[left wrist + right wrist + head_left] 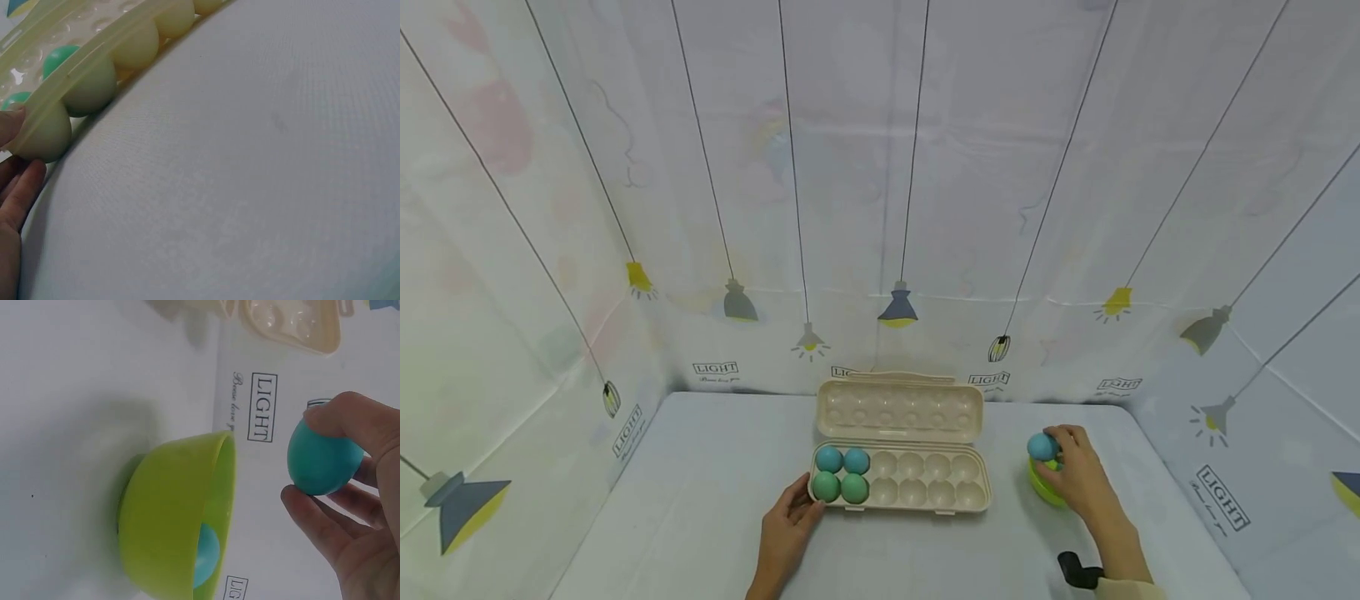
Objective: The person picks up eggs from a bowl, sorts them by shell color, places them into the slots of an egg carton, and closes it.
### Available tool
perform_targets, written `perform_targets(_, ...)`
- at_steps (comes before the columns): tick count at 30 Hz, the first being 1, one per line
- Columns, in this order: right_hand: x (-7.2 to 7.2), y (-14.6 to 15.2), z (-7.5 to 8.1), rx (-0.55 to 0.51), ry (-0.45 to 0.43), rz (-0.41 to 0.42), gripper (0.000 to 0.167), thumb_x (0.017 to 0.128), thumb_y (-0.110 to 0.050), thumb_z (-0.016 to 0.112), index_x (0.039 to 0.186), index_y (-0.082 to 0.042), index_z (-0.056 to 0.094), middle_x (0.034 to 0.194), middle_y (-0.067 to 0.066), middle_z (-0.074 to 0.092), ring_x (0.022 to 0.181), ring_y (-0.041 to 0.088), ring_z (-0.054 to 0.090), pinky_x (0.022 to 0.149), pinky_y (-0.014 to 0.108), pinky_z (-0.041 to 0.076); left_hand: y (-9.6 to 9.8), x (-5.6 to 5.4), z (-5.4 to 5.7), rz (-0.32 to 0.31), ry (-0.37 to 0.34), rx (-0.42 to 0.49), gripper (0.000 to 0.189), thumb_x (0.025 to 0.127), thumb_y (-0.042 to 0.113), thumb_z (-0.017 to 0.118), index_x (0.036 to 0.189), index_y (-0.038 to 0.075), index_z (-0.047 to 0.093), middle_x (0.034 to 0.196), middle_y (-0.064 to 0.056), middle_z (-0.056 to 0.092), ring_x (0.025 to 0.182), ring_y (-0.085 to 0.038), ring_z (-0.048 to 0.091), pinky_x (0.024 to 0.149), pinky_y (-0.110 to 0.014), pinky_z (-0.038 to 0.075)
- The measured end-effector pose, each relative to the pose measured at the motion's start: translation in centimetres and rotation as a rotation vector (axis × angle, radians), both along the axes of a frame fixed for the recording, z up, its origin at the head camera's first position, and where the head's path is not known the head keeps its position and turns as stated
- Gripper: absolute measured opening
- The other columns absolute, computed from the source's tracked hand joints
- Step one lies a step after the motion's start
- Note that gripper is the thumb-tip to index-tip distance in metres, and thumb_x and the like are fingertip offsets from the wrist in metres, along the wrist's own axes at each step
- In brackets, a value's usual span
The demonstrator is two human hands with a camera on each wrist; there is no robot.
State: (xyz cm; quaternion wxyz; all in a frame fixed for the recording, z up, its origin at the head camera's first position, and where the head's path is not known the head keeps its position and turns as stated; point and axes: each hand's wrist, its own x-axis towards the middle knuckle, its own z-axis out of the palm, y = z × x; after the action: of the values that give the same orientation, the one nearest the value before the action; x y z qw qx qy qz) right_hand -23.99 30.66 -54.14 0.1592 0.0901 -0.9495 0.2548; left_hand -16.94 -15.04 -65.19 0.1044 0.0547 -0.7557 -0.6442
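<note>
cloth (850,192) printed with hanging lamps stands behind a white table (685,467). on the table lies the cream carton (940,493), lid folded back, its filled cups at the left end and the other cups bare. the left hand (786,529) grips that left end, thumb over the rim and fingers lower down; a light, firm hold there should stop the carton sliding without flexing it. the right hand (1078,471) is just above the green bowl (165,512), thumb and fingertips in a narrow pinch on a blue egg (322,456). a soft, even pinch, with the egg well clear of the bowl's rim, seems safest, since a smooth shell could slip. another egg (207,556) rests inside the bowl; two blue eggs (829,458) fill far-row cups, two green eggs (854,488) near-row ones.
</note>
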Motion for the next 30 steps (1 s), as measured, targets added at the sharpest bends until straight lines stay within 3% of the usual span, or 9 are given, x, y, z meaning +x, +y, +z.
perform_targets(13,0.0,-2.6,1.7,-0.066,0.056,-0.007,0.054,0.087,-0.016,0.076,0.132,0.003,0.053,0.126,0.024,0.053,0.107,0.041,0.063,0.086,0.051,0.06,0.0,0.1,-0.3,-0.005,-0.002,0.016,0.058,0.088,0.021,0.079,0.141,0.01,0.056,0.129,-0.015,0.066,0.11,-0.024,0.07,0.087,-0.017,0.056)
perform_targets(21,-0.2,-4.5,2.0,-0.078,0.111,0.012,0.047,0.086,-0.019,0.077,0.126,-0.002,0.06,0.119,0.022,0.059,0.096,0.037,0.068,0.079,0.046,0.062,0.0,0.0,-0.2,-0.002,-0.004,0.012,0.058,0.088,0.023,0.079,0.14,0.011,0.056,0.128,-0.014,0.067,0.11,-0.025,0.07,0.087,-0.017,0.057)
perform_targets(30,-0.4,-7.0,2.1,-0.138,0.18,0.057,0.045,0.083,-0.019,0.08,0.12,-0.001,0.063,0.113,0.02,0.065,0.098,0.034,0.068,0.075,0.04,0.063,0.0,0.0,-0.1,-0.006,0.011,0.014,0.058,0.087,0.02,0.079,0.14,0.01,0.056,0.129,-0.015,0.066,0.113,-0.027,0.069,0.088,-0.018,0.057)
